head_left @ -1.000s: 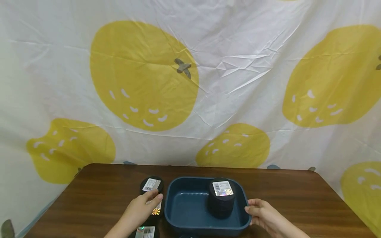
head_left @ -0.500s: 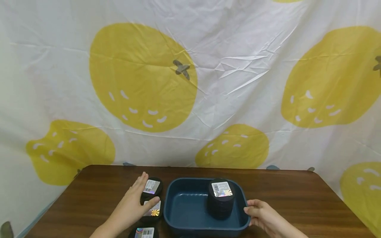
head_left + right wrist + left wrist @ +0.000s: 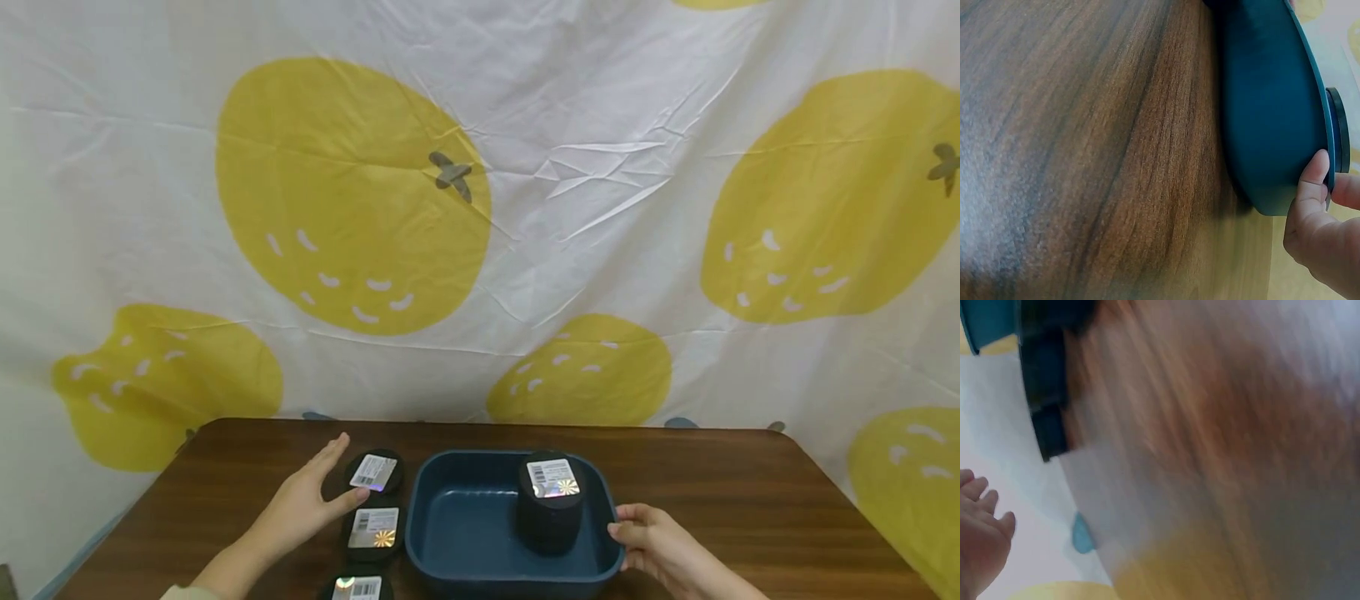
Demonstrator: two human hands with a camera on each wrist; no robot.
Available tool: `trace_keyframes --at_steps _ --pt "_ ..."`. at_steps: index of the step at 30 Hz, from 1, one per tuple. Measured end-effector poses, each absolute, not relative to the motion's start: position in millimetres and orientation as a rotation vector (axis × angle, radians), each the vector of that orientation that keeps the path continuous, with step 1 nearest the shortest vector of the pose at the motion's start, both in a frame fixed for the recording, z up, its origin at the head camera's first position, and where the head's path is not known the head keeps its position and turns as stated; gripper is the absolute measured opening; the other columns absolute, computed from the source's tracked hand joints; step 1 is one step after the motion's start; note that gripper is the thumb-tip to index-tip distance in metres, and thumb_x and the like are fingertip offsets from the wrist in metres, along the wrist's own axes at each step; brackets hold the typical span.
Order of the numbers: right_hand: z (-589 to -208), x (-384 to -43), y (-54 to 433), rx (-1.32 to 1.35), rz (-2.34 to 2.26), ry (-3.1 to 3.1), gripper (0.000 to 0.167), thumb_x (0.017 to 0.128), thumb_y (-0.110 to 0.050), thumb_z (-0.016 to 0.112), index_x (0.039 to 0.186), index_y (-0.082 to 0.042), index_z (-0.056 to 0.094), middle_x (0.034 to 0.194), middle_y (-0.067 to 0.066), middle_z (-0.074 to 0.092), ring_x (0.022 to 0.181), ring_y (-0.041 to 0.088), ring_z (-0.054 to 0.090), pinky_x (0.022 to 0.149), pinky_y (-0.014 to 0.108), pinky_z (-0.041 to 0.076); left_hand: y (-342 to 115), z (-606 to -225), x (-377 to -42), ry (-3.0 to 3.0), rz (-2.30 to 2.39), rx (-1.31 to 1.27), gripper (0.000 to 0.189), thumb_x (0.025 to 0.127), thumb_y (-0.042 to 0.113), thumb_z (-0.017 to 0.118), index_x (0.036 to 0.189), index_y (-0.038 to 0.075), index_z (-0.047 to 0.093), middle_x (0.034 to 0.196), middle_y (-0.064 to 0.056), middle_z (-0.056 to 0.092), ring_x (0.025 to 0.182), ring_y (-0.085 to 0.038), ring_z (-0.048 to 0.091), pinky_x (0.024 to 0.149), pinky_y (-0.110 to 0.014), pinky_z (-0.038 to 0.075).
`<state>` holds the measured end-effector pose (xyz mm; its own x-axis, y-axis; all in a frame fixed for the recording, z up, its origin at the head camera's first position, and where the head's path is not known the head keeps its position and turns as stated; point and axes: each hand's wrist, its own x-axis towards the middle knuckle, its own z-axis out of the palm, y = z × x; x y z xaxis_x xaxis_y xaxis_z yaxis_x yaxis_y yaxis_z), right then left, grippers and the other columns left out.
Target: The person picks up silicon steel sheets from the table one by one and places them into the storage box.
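Note:
My right hand (image 3: 660, 546) pinches the right rim of a dark blue rectangular tub (image 3: 463, 533), thumb on one side of the rim and fingers on the other. In the right wrist view the tub's outer wall (image 3: 1272, 112) shows. A black round container with a labelled top (image 3: 551, 508) stands at the tub's right end. My left hand (image 3: 296, 510) hovers left of the tub with fingers spread, holding nothing, its thumb close to the black labelled round containers there: a far one (image 3: 375, 472), a middle one (image 3: 373, 531) and a near one (image 3: 358, 588), partly cut off.
A dark brown wooden table (image 3: 720, 475) lies under everything, its back edge meeting a white curtain (image 3: 585, 208) with yellow fruit prints. The row of round containers stands close along the tub's left side.
My left hand has lifted off the round containers and drawn away to the left, its fingers spreading. The right hand keeps its hold on the tub's rim.

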<state>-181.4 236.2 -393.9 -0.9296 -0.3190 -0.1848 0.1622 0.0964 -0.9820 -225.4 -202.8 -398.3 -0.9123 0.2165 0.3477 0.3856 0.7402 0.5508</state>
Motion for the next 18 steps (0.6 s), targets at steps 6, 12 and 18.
trace_keyframes --at_steps 6,12,18 --pt "-393 -182 236 -0.121 -1.89 2.033 0.048 0.092 -0.01 0.052 0.119 0.021 0.028 0.095 0.01 0.052 0.073 0.013 0.056 0.065 0.026 0.048 -210 -405 -238 -2.689 -0.919 -0.416 0.076 0.078 0.042 0.071 0.138 0.003 0.043 0.133 -0.025 0.047 0.118 -0.046 0.046 0.093 -0.059 0.039" --pt "-393 -182 237 -0.115 -1.879 2.039 0.048 0.093 -0.01 0.051 0.121 0.022 0.027 0.095 0.011 0.053 0.074 0.014 0.056 0.065 0.026 0.048 -215 -412 -250 -2.671 -0.891 -0.443 0.075 0.074 0.039 0.076 0.134 0.002 0.048 0.127 -0.024 0.053 0.113 -0.044 0.051 0.091 -0.056 0.041" --pt "-394 -181 237 -0.102 -1.89 2.028 0.049 0.092 -0.008 0.05 0.121 0.023 0.025 0.093 0.011 0.053 0.072 0.013 0.055 0.065 0.025 0.048 -218 -419 -258 -2.666 -0.866 -0.481 0.073 0.073 0.035 0.077 0.129 -0.005 0.05 0.127 -0.023 0.053 0.116 -0.043 0.049 0.094 -0.055 0.039"
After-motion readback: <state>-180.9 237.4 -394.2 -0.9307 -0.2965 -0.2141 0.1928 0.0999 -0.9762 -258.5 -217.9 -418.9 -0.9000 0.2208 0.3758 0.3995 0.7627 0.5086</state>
